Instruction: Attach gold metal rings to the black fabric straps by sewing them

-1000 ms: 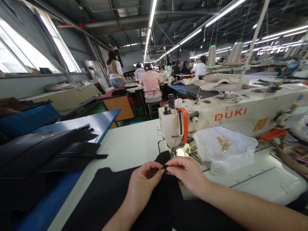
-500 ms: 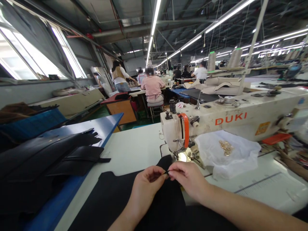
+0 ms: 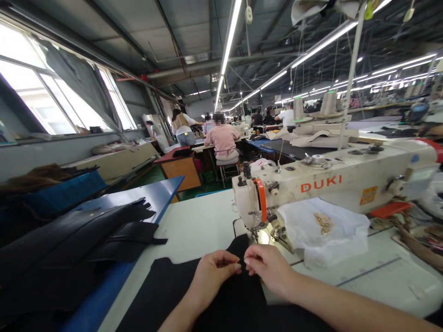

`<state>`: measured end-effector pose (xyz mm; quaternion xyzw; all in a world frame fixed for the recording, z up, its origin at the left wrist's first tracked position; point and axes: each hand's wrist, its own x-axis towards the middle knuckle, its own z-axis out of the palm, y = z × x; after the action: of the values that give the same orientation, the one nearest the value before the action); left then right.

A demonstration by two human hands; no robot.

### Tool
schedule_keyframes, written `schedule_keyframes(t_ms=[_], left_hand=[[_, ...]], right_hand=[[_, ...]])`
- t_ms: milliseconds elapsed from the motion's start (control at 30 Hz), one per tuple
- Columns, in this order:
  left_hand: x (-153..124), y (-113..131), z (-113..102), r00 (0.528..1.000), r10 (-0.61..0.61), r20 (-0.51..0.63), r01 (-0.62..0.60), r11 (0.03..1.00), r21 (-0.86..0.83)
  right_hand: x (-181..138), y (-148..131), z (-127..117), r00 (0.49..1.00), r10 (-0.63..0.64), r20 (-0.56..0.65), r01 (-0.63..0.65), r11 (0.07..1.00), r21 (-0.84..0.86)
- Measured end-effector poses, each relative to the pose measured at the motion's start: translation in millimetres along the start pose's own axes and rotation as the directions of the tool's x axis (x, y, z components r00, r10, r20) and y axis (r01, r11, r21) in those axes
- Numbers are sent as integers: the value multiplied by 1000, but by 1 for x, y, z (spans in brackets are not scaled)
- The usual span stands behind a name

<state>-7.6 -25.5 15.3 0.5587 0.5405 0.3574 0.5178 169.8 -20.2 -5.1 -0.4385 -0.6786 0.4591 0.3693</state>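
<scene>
Both hands are raised over a black fabric or leather piece (image 3: 173, 283) on the white sewing table. My left hand (image 3: 216, 276) pinches thumb and forefinger together, with a tiny gold glint at the tips. Just to its right, my right hand (image 3: 270, 267) pinches in the same way. A narrow gap separates the fingertips. What either hand holds is too small to make out. Beyond them stands a white sewing machine (image 3: 332, 173), its needle area close to the black piece's far edge. Small gold metal pieces (image 3: 323, 223) lie on a white plastic sheet (image 3: 294, 221) to the right.
Stacked black panels (image 3: 79, 240) lie on a blue table (image 3: 169, 186) at the left. A blue bin (image 3: 69, 191) stands by the window wall. Thread cones (image 3: 328, 103) rise behind the machine. A person in a pink top (image 3: 223, 140) sits ahead, and other people work farther back.
My fingertips have drawn slightly apart; the dark bit that showed between them is no longer clear. The view has tilted up and turned slightly, shifting the scene lower.
</scene>
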Motion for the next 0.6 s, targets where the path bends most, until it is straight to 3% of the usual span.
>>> schedule_keyframes(t_ms=[133,267,333,400,467,600], left_hand=[[3,6,-3,997,17,77,-26,993,116],[3,9,1,987,158,-32,-142,943,300],[1,3,5,948,318,-29,-269,846,461],[-2,-6,9,894,444,59,-388,701,598],[-5,-13,12,866,485,123,-436,612,659],[-7,-17,15,852,511,117,-423,540,728]], right_hand=[[2,-1,2,999,29,20,-30,998,50],[1,-4,3,999,37,22,-38,998,59],[-2,-5,2,999,30,26,-32,998,57],[-5,-5,1,999,30,37,-33,997,65],[-11,-5,-3,998,43,52,-48,995,84],[-25,-4,-14,994,76,77,-86,986,141]])
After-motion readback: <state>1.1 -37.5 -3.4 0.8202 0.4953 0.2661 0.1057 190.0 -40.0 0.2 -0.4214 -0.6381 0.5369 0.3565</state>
